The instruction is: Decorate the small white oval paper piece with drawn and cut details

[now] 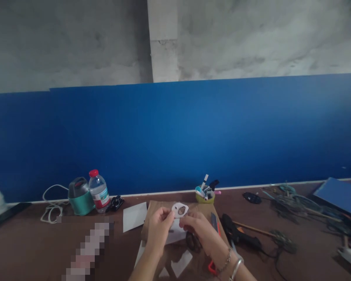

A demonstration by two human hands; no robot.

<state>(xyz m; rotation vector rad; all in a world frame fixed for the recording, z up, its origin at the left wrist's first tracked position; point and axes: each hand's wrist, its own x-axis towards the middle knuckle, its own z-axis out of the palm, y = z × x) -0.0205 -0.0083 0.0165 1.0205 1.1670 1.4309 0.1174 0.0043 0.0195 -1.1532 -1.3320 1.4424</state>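
My left hand (pixel 158 228) and my right hand (pixel 199 230) are raised together over a brown cardboard sheet (pixel 155 207). Between their fingertips they hold a small white paper cut-out (pixel 179 210) with a brown oval patch on it. Under the hands lie white paper scraps (pixel 181 263) and a dark pair of scissors (pixel 193 242) with a red handle part (pixel 212 267), mostly hidden by my right wrist. The right wrist wears bracelets.
On the brown table (pixel 32 242): a water bottle with a red cap (pixel 98 191), a green spool (pixel 80 196), a white cable (pixel 51 208), a white sheet (pixel 134 216), a cup of markers (pixel 205 193), a black glue gun (pixel 240 232), tangled wire (pixel 292 201), a blue board (pixel 342 195).
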